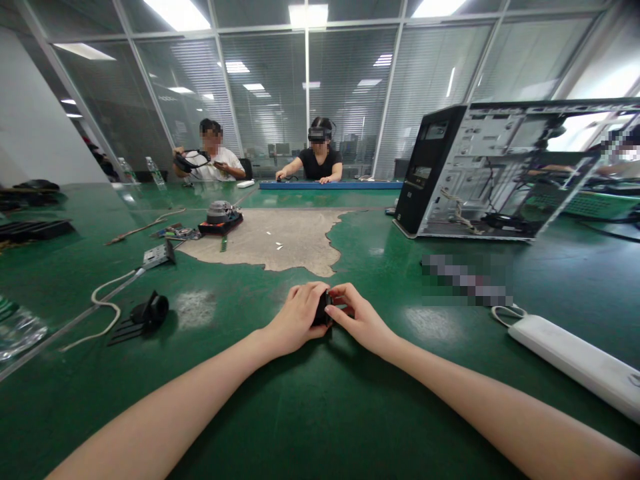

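Observation:
Near the middle of the green table, a small black part sits between my two hands. My left hand is wrapped over its left side and top, fingers curled round it. My right hand pinches the part's right side between thumb and fingers. The fingers cover much of the part, so its full shape is hidden. Beyond my hands lies a bare, greyish patch of the tabletop with a few white scraps on it.
An open computer case stands at the right, with a white power strip nearer. At the left are a black fan-like part, a metal box, a cable and a clear bottle. Two people sit across the table.

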Motion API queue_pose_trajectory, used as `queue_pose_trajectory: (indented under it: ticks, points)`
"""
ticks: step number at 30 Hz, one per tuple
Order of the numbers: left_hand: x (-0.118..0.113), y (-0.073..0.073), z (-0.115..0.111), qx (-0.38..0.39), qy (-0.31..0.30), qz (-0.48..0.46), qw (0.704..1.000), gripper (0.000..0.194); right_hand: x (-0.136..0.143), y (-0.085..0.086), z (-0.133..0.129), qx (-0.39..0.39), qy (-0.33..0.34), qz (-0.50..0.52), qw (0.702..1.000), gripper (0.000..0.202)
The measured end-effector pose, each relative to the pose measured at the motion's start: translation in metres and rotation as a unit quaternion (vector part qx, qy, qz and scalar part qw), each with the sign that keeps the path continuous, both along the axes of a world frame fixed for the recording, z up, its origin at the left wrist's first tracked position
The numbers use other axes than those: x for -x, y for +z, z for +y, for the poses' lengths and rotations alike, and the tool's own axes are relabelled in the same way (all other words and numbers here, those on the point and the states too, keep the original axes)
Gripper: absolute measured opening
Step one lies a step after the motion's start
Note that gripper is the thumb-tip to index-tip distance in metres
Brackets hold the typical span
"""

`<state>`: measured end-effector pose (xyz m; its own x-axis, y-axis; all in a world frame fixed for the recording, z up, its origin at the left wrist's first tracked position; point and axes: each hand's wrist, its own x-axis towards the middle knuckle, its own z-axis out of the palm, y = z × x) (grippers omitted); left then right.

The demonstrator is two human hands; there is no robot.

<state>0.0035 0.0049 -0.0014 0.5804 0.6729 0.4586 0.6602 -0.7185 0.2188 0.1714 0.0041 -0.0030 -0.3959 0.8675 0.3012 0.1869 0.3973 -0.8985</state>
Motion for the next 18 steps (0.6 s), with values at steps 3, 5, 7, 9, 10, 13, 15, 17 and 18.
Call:
queue_pose_trajectory:
  ticks: [3, 5, 7, 9, 10, 13, 15, 17, 18]
  points:
    - [-0.0001, -0.0001, 0.0001, 0.001, -0.002, -0.004, 1.0, 0.061, -0.0006, 0.0012, -0.0007, -0.008, -0.002, -0.02, 1.0, 0.022]
    - [-0.0003, 0.0002, -0.0003, 0.001, -0.003, -0.005, 1.0, 0.062, -0.0014, 0.0022, -0.0015, -0.039, -0.001, -0.031, 0.999, 0.019]
    - [-0.0005, 0.0005, -0.0008, -0.002, -0.004, -0.004, 1.0, 0.061, -0.0022, 0.0026, -0.0018, -0.067, -0.006, -0.031, 0.997, 0.015]
    - [-0.0006, 0.0008, -0.0014, -0.003, -0.005, -0.003, 1.0, 0.06, -0.0025, 0.0025, -0.0017, -0.08, -0.015, -0.023, 0.996, 0.012]
    - [-0.0006, 0.0009, -0.0015, -0.003, -0.005, -0.003, 1.0, 0.059, -0.0024, 0.0023, -0.0014, -0.082, -0.019, -0.018, 0.996, 0.011]
    - [-0.0006, 0.001, -0.0015, -0.003, -0.007, -0.004, 1.0, 0.058, -0.0012, 0.002, -0.0005, -0.063, -0.015, -0.01, 0.998, 0.012]
    - [-0.0006, 0.001, -0.0011, -0.003, -0.007, -0.005, 1.0, 0.058, -0.0004, 0.002, 0.0002, -0.031, -0.013, -0.006, 0.999, 0.014]
    - [-0.0005, 0.001, -0.0007, -0.001, -0.008, -0.006, 1.0, 0.058, -0.0001, 0.0019, 0.001, -0.002, -0.015, -0.006, 1.0, 0.018]
    - [-0.0005, 0.001, -0.0006, 0.0, -0.007, -0.005, 1.0, 0.058, -0.0002, 0.0018, 0.0014, 0.008, -0.015, -0.009, 1.0, 0.02]
